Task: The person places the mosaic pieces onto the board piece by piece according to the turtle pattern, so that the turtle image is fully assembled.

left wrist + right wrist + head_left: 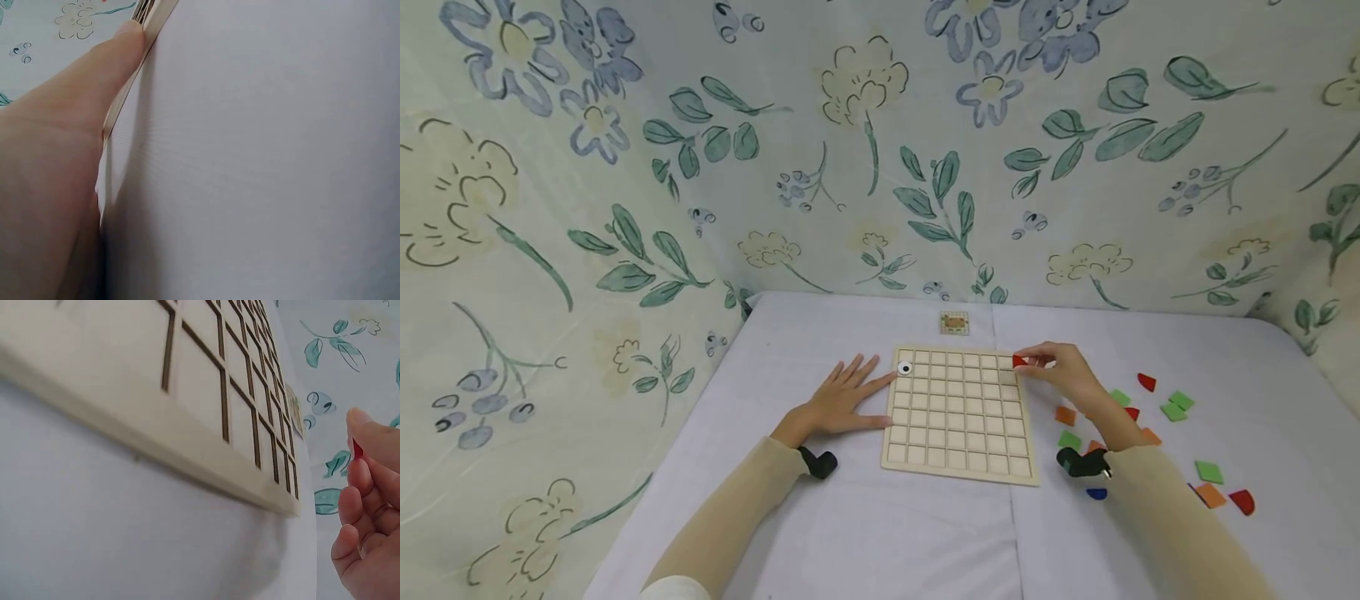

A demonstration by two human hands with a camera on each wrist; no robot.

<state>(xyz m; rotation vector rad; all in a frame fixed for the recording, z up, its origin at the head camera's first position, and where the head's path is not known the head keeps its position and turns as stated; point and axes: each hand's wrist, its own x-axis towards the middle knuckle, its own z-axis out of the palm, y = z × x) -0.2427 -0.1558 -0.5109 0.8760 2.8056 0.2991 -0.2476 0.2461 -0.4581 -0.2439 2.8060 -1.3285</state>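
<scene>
A square wooden grid board [957, 414] lies on the white cloth between both hands. My left hand [842, 400] rests flat with spread fingers at the board's left edge; in the left wrist view its thumb [128, 47] touches the rim. My right hand [1063, 371] pinches a red piece [1018, 361] between thumb and fingertips at the board's upper right corner. Only a sliver of that red piece [357, 449] shows in the right wrist view. A round white piece with a black dot [905, 368] sits in the upper left cell.
Loose green [1209, 472], orange [1065, 415], red [1242, 502] and blue [1097, 493] pieces lie scattered right of the board, some partly under the right forearm. A small patterned card [955, 322] lies behind the board. Floral cloth [865, 167] hangs behind the table.
</scene>
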